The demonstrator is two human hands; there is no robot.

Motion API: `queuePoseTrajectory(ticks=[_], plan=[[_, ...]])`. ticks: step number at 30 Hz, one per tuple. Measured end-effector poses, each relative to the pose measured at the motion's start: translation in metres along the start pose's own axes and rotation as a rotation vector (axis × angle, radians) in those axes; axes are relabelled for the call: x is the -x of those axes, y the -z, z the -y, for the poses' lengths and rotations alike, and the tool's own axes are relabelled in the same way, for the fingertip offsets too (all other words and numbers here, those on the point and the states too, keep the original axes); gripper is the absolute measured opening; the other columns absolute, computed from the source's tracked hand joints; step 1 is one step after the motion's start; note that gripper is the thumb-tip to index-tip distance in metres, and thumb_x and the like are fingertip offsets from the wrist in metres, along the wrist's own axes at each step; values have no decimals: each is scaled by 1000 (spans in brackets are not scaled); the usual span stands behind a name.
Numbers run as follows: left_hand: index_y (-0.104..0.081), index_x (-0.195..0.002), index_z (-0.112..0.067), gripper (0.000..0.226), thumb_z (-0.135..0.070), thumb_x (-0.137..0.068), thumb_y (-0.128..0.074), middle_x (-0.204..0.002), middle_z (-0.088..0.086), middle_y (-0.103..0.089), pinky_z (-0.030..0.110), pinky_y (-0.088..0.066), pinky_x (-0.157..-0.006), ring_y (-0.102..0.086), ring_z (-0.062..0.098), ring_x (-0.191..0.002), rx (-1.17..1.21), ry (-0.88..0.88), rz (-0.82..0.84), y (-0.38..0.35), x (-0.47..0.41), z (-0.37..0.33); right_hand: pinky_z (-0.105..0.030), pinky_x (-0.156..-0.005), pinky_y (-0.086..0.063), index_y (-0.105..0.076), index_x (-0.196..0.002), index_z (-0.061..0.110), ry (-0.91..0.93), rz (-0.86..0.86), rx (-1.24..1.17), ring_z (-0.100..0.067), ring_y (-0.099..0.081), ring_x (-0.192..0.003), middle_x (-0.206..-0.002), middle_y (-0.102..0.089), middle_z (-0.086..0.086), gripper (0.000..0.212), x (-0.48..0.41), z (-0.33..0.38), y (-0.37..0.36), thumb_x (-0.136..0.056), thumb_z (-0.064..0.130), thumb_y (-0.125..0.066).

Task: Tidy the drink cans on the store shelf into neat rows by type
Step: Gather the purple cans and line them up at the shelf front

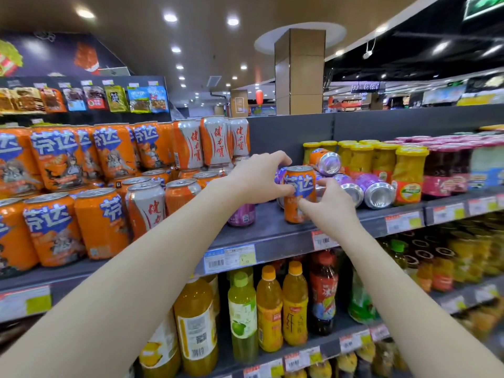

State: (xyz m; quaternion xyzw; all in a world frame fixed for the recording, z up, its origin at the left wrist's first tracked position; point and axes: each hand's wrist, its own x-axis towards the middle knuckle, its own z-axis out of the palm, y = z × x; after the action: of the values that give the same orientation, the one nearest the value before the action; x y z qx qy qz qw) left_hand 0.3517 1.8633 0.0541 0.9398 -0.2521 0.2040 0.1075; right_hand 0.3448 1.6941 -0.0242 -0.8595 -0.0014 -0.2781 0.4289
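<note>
Reaching across a store shelf (272,230), a person's left hand (259,177) and right hand (331,207) both curl their fingers round an upright orange can (299,184) standing mid-shelf. Just behind it, purple cans (375,190) lie tipped on their sides, a second orange can (323,160) on top. Orange rows (101,222) stand to the left, fruit jars (407,173) to the right.

Stacked cans (101,222) fill the shelf's (272,229) left; a can (298,186) stands mid-shelf between left hand (256,178) and right hand (331,207); tipped cans (376,190) lie behind; jars (409,173) right; bottles (268,309) below.
</note>
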Motion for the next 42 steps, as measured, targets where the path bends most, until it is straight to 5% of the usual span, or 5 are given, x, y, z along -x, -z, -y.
queuePoseTrajectory(ticks=[19,25,31,37,42], plan=[[-50,-131,-39,59,-56,-77,-68,-100,-8,-63,44,-48,-94,-59,20,-98,-125,268,35,-4,-14,14,-30,-82,-56,-77,-103,20,250,396,-162,-10,-68,-89,-90,-74,13,27,-24,-4,-8,-82,7,-65],[-48,-132,-34,64,-59,-77,-66,-81,-12,-56,43,-42,-93,-54,21,-93,-220,329,16,-10,-21,11,-27,-76,-47,-71,-100,19,185,-5,-78,-17,-65,-93,-96,-69,5,19,-43,-19,11,-84,14,-64],[-47,-136,-31,64,-57,-80,-64,-96,-4,-64,44,-43,-93,-60,25,-103,-264,369,10,-16,-26,10,-41,-88,-45,-59,-120,13,318,-8,599,-33,-48,-112,-118,-55,-12,47,-54,-53,8,-85,44,-66],[-45,-142,-31,69,-54,-80,-65,-130,9,-56,52,-33,-111,-51,34,-123,-403,337,-76,-27,-28,6,-40,-89,-49,-58,-124,18,242,28,685,-26,-44,-121,-125,-56,-3,82,-58,-44,4,-65,73,-74],[-57,-127,-28,47,-45,-83,-63,-118,1,-59,45,-36,-107,-55,27,-110,-253,177,-413,-43,-26,-8,-40,-90,-45,-58,-123,16,250,-47,701,-27,-46,-121,-128,-57,-6,70,-60,-40,1,-74,64,-71]])
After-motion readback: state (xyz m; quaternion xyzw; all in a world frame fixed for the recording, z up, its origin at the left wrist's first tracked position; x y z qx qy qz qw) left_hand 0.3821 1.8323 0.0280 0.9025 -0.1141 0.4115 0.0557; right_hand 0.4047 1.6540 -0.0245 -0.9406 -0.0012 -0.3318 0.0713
